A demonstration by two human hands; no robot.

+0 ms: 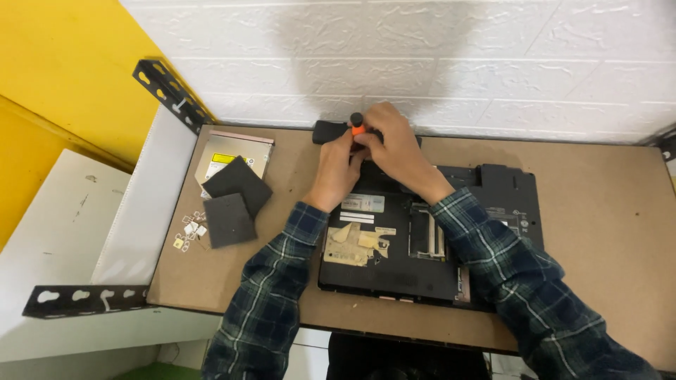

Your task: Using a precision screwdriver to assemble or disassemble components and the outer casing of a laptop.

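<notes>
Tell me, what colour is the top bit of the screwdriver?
Orange, capped with black, on the screwdriver between both hands; the head view shows it.

So there's a black laptop [394, 246] lying upside down on the brown board, bottom panel facing up, pretty much centered in front of the person. Its underside is showing a pale sticker, some torn tan label scraps, and an open slot with bare internals exposed. A small screwdriver [357, 125] with an orange collar and black cap is standing nearly upright at the laptop's far edge, its tip hidden, right where both hands are meeting.
</notes>
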